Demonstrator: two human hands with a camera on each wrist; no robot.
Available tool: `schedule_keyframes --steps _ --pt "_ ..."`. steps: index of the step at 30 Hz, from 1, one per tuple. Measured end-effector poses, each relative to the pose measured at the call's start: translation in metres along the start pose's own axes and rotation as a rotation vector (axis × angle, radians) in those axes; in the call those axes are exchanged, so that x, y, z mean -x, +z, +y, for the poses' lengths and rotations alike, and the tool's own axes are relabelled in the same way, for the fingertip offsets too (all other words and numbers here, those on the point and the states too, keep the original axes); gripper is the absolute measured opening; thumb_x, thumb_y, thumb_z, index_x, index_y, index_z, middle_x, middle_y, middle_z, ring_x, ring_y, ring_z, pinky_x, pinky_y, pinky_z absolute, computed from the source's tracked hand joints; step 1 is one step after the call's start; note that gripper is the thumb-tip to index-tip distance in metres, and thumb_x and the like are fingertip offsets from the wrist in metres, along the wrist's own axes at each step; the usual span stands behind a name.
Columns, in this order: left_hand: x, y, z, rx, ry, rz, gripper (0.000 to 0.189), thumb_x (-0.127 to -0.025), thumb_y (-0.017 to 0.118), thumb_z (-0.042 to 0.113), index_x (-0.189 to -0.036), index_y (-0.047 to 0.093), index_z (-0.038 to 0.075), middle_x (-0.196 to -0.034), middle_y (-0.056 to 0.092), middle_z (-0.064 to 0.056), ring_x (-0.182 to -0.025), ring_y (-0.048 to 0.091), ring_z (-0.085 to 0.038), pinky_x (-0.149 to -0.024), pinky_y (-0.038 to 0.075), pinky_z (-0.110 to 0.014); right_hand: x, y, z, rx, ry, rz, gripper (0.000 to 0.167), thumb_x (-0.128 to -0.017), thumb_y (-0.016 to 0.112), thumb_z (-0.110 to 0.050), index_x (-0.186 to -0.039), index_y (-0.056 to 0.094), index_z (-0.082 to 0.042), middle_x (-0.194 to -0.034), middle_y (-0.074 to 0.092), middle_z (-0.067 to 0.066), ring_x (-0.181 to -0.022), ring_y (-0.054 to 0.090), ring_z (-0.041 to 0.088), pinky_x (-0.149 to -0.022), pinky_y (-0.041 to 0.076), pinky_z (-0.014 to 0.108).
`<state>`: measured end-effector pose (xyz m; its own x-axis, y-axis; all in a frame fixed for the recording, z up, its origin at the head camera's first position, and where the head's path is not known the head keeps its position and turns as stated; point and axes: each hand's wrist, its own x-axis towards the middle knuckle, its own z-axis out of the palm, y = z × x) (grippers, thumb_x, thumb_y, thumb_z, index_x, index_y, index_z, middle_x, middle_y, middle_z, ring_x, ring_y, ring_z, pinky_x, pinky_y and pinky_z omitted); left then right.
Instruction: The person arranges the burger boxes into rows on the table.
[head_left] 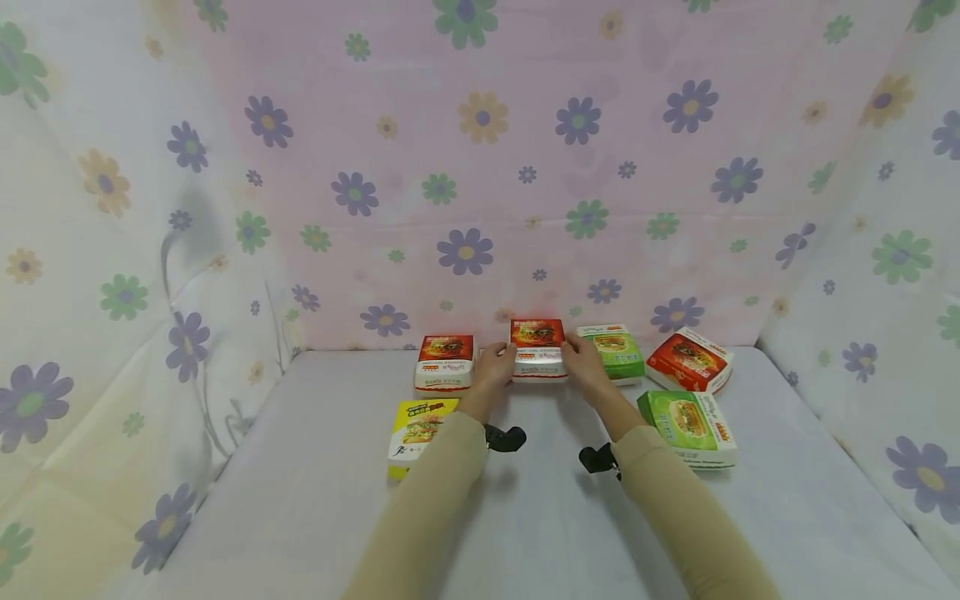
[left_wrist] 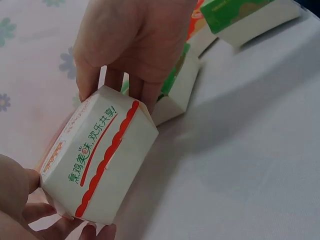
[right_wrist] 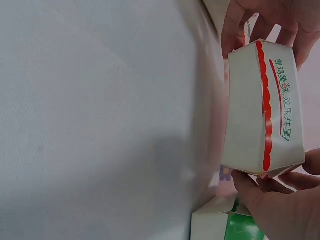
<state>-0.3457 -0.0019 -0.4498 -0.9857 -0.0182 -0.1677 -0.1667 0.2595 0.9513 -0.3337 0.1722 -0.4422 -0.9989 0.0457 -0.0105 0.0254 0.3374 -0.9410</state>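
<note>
Both hands grip a red-and-white burger box (head_left: 537, 350) by its two ends, near the back of the table. My left hand (head_left: 492, 368) has its thumb and fingers on the left end, and my right hand (head_left: 587, 360) holds the right end. In the left wrist view the burger box (left_wrist: 107, 155) shows its white side with a red wavy band and green writing. From the right wrist the same burger box (right_wrist: 267, 107) appears with fingers around both ends. A gap between its base and the table cannot be judged for sure.
Left of the hands stand another red-and-white box (head_left: 444, 362) and a yellow box (head_left: 420, 425), partly behind the left sleeve. On the right are a green box (head_left: 617, 354), a tilted red box (head_left: 690, 360) and a second green box (head_left: 690, 425). A flowered cloth (head_left: 525, 200) hangs behind.
</note>
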Motion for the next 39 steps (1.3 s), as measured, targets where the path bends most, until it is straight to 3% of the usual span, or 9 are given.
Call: schedule_keyframes --steps 7,19,27,34,39 --pt "-0.008 0.008 -0.005 0.097 -0.044 -0.038 0.055 -0.109 0.048 0.032 -0.156 0.04 0.004 -0.148 0.051 -0.021 -0.125 0.055 -0.028 -0.102 0.05 -0.043 -0.006 0.001 0.009 0.053 0.03 0.035 0.053 -0.11 0.036 -0.017 -0.156 0.029 0.008 -0.163 0.027 0.027 -0.153 0.022 0.041 -0.124 0.021 0.049" --pt "-0.015 0.017 -0.015 0.09 -0.06 -0.048 0.054 -0.11 0.045 0.031 -0.156 0.04 0.004 -0.154 0.043 -0.021 -0.14 0.044 -0.032 -0.114 0.04 -0.047 -0.009 0.0 0.017 0.09 0.078 0.046 0.052 -0.11 0.036 -0.019 -0.156 0.032 0.006 -0.161 0.031 0.027 -0.152 0.024 0.041 -0.122 0.024 0.051" --pt "-0.015 0.019 -0.016 0.059 -0.038 -0.03 0.053 -0.109 0.043 0.031 -0.154 0.042 0.001 -0.153 0.044 -0.023 -0.141 0.041 -0.034 -0.115 0.037 -0.049 -0.009 -0.001 0.018 0.085 0.065 0.028 0.052 -0.11 0.034 -0.018 -0.155 0.032 0.007 -0.161 0.031 0.027 -0.152 0.022 0.04 -0.123 0.023 0.051" --pt "-0.01 0.021 -0.013 -0.061 -0.014 -0.001 0.059 -0.11 0.038 0.032 -0.157 0.032 -0.004 -0.16 0.035 -0.023 -0.15 0.029 -0.037 -0.123 0.024 -0.049 -0.008 -0.002 0.019 0.099 0.05 -0.023 0.055 -0.111 0.032 -0.022 -0.157 0.028 0.007 -0.163 0.027 0.027 -0.152 0.021 0.041 -0.123 0.021 0.052" --pt "-0.006 0.023 -0.007 -0.216 0.012 0.022 0.066 -0.108 0.037 0.034 -0.155 0.025 -0.011 -0.155 0.035 -0.034 -0.145 0.033 -0.046 -0.12 0.028 -0.051 0.0 -0.007 0.008 0.154 0.046 -0.062 0.059 -0.112 0.03 -0.027 -0.159 0.021 0.007 -0.165 0.022 0.027 -0.153 0.016 0.042 -0.124 0.018 0.053"
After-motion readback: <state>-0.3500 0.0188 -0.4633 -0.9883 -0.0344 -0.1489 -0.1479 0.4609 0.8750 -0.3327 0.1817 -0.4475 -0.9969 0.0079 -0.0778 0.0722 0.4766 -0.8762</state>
